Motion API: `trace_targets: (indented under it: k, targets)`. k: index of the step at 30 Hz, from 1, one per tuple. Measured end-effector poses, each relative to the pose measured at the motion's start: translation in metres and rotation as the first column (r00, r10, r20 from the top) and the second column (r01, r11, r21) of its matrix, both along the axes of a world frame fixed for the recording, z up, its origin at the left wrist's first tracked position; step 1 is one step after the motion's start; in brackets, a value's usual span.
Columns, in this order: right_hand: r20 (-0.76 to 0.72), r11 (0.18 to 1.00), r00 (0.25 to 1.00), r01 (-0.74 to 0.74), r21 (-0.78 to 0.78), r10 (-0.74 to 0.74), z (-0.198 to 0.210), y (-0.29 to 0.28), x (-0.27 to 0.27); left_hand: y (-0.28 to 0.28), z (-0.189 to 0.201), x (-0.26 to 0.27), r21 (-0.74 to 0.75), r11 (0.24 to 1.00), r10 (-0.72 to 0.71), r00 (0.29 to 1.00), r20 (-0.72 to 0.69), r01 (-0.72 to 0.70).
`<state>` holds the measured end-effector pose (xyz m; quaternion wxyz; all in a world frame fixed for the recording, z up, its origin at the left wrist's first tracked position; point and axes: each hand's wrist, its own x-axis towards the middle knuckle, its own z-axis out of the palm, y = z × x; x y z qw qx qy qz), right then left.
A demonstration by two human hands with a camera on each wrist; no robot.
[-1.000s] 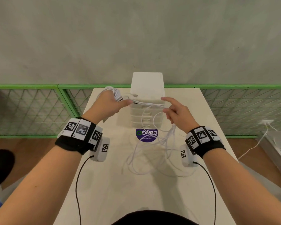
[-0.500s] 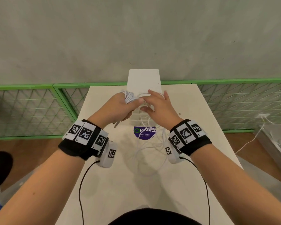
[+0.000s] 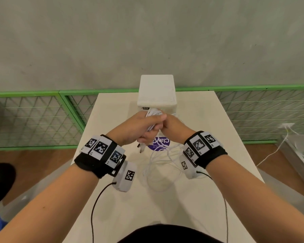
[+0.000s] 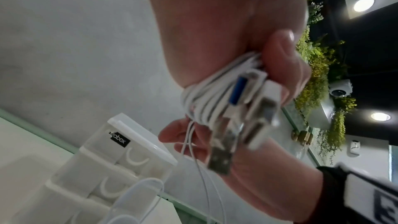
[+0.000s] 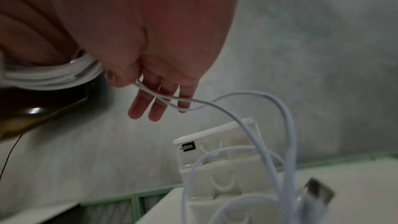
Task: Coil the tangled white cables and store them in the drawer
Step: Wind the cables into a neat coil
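Note:
The white cables are partly wound into a coil [image 3: 152, 115] that my left hand [image 3: 152, 126] grips in front of the white drawer unit [image 3: 156, 92]. In the left wrist view the coil [image 4: 206, 98] wraps my fingers, and several USB plugs [image 4: 219, 161] stick out below it. My right hand [image 3: 172, 127] is pressed against the left one. It pinches loose cable strands [image 5: 226, 106] between thumb and forefinger [image 5: 127, 76], with the other fingers straight. The rest of the cable lies in loose loops [image 3: 161, 165] on the table.
The drawer unit [image 5: 215, 159] stands at the far end of the pale table [image 3: 209, 137], against a grey wall. A purple sticker [image 3: 162, 143] lies under my hands. Green mesh fencing [image 3: 33, 120] runs along both sides. Another white cable [image 3: 274, 149] hangs off to the right.
My hands, apart with a strand stretched between them a second ago, have come together at the coil. The loose loops on the table have shrunk.

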<state>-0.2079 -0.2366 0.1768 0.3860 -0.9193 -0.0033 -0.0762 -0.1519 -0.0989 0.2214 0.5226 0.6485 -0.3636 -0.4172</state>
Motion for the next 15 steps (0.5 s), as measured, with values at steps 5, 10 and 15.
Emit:
trace_targets:
  k: [5,10,15]
  targets:
    - [-0.045,0.960,0.998,0.058,0.275,-0.048,-0.012,0.020,-0.002,-0.011,0.012,0.006,-0.270,0.949,0.086,0.956,-0.280,-0.165]
    - [-0.073,0.980,0.997,0.021,0.197,-0.006,-0.026,0.030,0.000,-0.017,0.019,0.008,-0.414,0.775,0.373,0.875,-0.310,-0.477]
    - [-0.143,0.985,0.988,-0.040,0.166,0.064,-0.050,0.036,-0.017,-0.012,0.029,0.043,-0.589,0.431,0.734,0.645,-0.212,-0.683]
